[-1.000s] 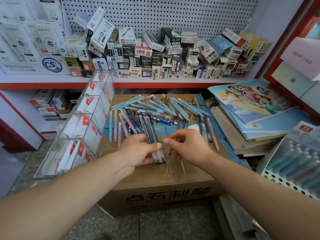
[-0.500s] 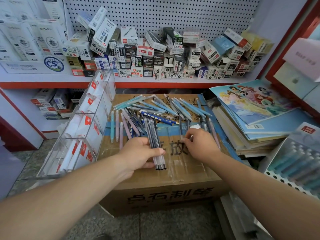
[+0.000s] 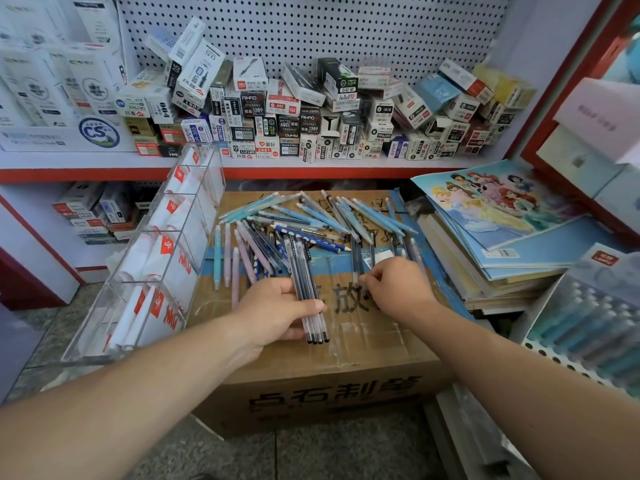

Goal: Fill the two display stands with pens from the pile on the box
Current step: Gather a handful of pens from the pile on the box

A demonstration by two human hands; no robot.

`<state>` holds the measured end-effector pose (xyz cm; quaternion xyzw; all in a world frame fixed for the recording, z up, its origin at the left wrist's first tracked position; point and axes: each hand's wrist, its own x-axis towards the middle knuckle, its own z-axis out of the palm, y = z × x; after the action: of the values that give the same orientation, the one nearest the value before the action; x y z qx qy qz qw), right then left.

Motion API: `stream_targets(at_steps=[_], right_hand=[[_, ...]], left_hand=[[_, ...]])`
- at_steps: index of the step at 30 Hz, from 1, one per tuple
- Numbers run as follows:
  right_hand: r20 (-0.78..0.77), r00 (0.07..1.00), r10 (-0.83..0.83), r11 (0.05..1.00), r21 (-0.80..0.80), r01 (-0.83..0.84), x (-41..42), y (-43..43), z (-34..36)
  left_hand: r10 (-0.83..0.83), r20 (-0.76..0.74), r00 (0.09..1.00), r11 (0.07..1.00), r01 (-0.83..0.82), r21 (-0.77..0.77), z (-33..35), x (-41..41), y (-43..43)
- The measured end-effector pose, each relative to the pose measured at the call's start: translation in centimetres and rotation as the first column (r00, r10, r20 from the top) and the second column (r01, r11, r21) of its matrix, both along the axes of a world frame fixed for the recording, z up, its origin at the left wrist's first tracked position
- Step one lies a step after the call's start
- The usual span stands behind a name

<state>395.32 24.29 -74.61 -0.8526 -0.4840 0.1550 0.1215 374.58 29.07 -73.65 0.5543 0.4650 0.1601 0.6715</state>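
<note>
**A bunch of pens in one hand, one pen in the other**

The left hand (image 3: 273,310) curls its grip tight round a bunch of dark pens (image 3: 306,289). They are thin and see-through, with black tips that stick out near the front edge of the box (image 3: 346,362). The right hand (image 3: 398,289) has a narrow grip: its fingertips pinch the near end of one thin pen (image 3: 356,263).

The box is brown cardboard with shiny tape and a blue strip. The pile of pens (image 3: 311,216) lies on the far half of its top: long, smooth sticks in light blue, pink and dark colours, crossing every way. The near half of the top is bare, and that is where the hands are.

The clear stand (image 3: 180,268) is hard plastic with square pockets and red marks. It leans right against the left side of the box. The white stand (image 3: 554,358) has round holes and sits low on the right. The picture's edge cuts it off, and the blue things in it are blurry. A stack of books (image 3: 502,244) presses against the right side of the box.
</note>
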Motion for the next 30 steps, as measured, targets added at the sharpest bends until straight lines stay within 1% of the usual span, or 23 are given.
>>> stream_targets(at_steps=[3,7,11,16,22,26,30], right_hand=[[0.031,0.999,0.004,0.999,-0.033,-0.003,-0.1,0.0,0.4],[-0.095,0.993,-0.069,0.997,0.008,0.07,0.2,-0.2,0.7],[-0.167,0.976,-0.139,0.988,0.036,0.147,-0.1,0.1,1.1],[-0.285,0.937,-0.203,0.979,-0.037,0.201,-0.3,1.1,0.2],[-0.392,0.889,-0.235,0.966,0.005,0.258,0.1,1.1,-0.5],[-0.402,0.89,-0.215,0.969,0.024,0.246,0.4,0.3,-0.6],[-0.404,0.888,-0.222,0.97,0.0,0.242,0.5,-2.0,0.2]], left_hand=[[-0.005,-0.002,1.0,1.0,0.005,0.001,0.0,0.1,0.0],[-0.016,-0.007,1.0,1.0,0.016,0.004,-0.1,0.2,-0.2],[-0.024,-0.011,1.0,1.0,0.024,0.008,-0.1,0.1,-0.2],[-0.031,-0.005,1.0,1.0,0.031,0.006,-0.1,0.0,-0.1],[-0.032,0.017,0.999,0.999,0.032,-0.009,-0.2,0.0,0.1],[-0.027,0.021,0.999,1.0,0.027,-0.001,-0.2,0.1,0.0],[-0.029,0.021,0.999,1.0,0.029,0.009,0.0,0.8,-0.4]])
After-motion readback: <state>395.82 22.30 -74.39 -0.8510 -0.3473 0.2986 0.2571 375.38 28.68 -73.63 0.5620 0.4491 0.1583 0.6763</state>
